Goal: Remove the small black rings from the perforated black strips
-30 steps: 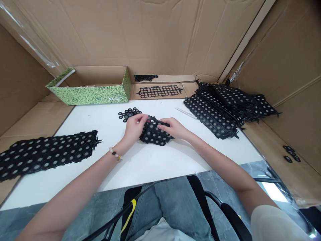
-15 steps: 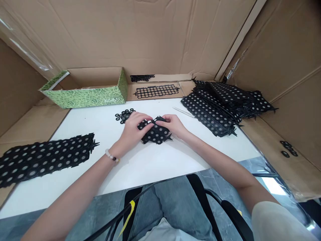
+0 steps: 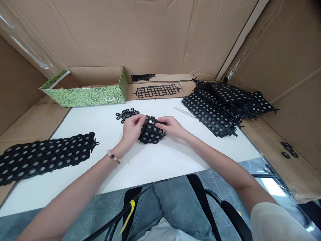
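A black sheet with rows of pale round spots [image 3: 151, 133] is bent between my hands above the white table [image 3: 150, 165]. My left hand [image 3: 132, 129] is closed at the sheet's upper left edge, thumb and forefinger together. On the other side my right hand [image 3: 173, 127] pinches the upper right edge. One spot near the top of the sheet shows bright white. Just behind my left hand lies a small pile of loose black rings [image 3: 127, 113], partly covered by the fingers.
Stacked spotted black sheets [image 3: 213, 113] lie at the right beside tweezers [image 3: 184, 112]. Another sheet stack [image 3: 47, 155] is at the left. At the back are a green patterned box [image 3: 87, 96] and a perforated black sheet [image 3: 157, 91]. Several rings [image 3: 289, 149] lie on cardboard far right.
My left hand has shifted slightly left, its fingers drawn up along the sheet's edge. The sheet has turned and moved a little left, more bunched than before.
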A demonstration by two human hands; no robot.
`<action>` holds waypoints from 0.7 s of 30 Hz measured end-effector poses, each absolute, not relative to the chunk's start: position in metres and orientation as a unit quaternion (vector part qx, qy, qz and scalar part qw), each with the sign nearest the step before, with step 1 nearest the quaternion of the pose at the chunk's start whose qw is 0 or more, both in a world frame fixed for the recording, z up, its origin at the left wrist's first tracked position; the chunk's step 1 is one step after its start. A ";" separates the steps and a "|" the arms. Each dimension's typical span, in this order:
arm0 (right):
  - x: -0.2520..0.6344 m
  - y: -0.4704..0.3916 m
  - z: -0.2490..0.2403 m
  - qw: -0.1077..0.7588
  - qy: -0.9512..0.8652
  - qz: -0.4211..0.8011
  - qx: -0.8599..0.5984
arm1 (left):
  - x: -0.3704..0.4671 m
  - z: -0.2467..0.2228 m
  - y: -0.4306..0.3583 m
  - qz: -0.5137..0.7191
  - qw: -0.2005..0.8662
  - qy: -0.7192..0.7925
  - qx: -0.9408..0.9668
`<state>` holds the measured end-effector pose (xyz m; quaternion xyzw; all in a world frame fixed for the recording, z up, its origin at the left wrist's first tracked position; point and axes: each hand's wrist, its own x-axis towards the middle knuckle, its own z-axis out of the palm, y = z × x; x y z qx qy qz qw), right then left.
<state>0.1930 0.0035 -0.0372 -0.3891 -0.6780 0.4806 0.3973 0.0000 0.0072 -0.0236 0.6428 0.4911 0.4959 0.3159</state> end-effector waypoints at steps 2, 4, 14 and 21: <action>0.195 0.004 -0.035 0.397 -0.672 0.479 -0.400 | -0.011 -0.028 0.024 0.548 0.377 0.502 0.553; 0.198 0.005 -0.033 0.405 -0.651 0.491 -0.414 | -0.028 -0.031 0.044 0.584 0.390 0.518 0.489; 0.194 0.003 -0.030 0.443 -0.544 0.545 -0.460 | -0.036 -0.020 0.033 0.437 0.047 0.520 0.732; 0.187 -0.003 -0.034 0.445 -0.587 0.531 -0.419 | -0.008 -0.020 0.005 0.361 0.154 0.354 0.849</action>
